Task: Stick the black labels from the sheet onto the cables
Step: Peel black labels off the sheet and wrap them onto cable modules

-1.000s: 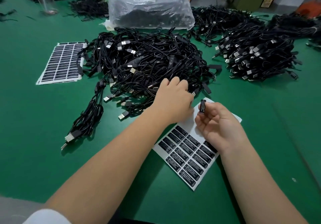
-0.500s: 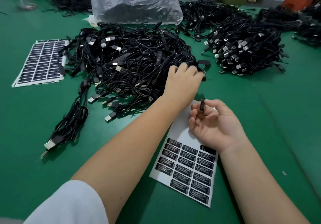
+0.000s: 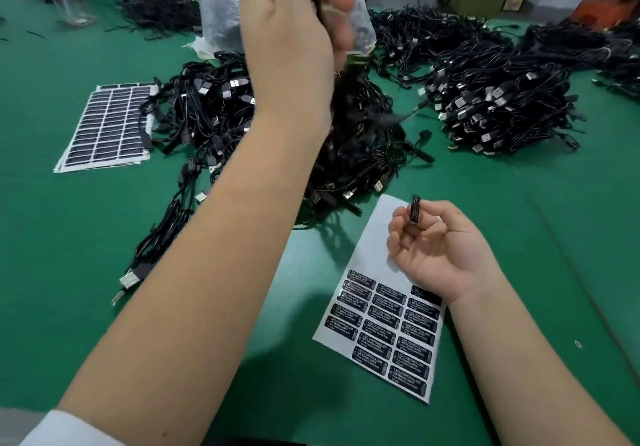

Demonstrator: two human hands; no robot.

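My left hand is raised high above the table and grips a black cable that hangs, blurred, down to the big middle pile of black cables. My right hand rests palm up over the label sheet and pinches one peeled black label upright between thumb and fingertips. The sheet is white, with several rows of black labels on its lower half; its upper half is bare.
A second full label sheet lies at the left. Another cable pile sits at the right, more cables behind it. A clear plastic bag stands at the back. The table is covered in green.
My left hand has lifted from the cable pile up toward the camera, pulling a cable with it. My right hand stays over the sheet with the label.
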